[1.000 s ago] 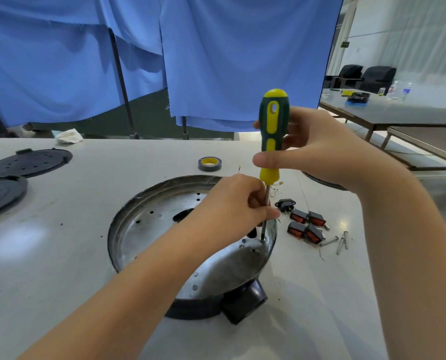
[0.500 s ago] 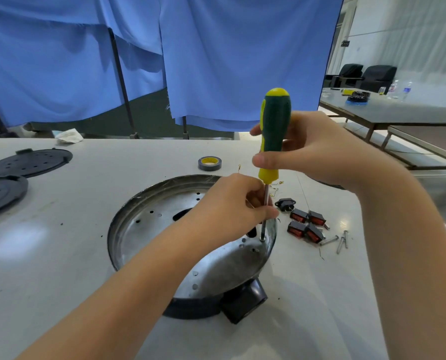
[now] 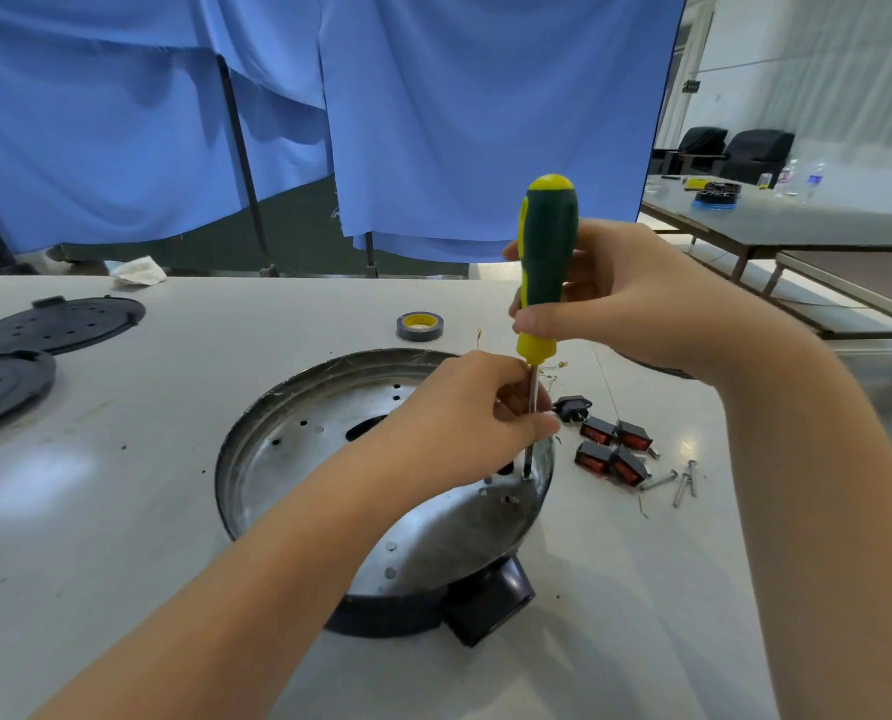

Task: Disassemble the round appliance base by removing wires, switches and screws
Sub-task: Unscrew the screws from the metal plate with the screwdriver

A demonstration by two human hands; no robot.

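My right hand [image 3: 636, 298] grips the screwdriver [image 3: 545, 272] handle, shaft upright, tip directly below on a screw at the round appliance base [image 3: 298, 459] right rim on the counter [image 3: 121, 511], my left hand [image 3: 464, 418] pinching the shaft just above it.

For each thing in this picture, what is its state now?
screwdriver: upright, tip down in the base
right hand: grips the handle
left hand: pinches the shaft
round metal base: open side up, on table
rocker switches: removed, beside base
screws: loose on table
tape roll: lying flat
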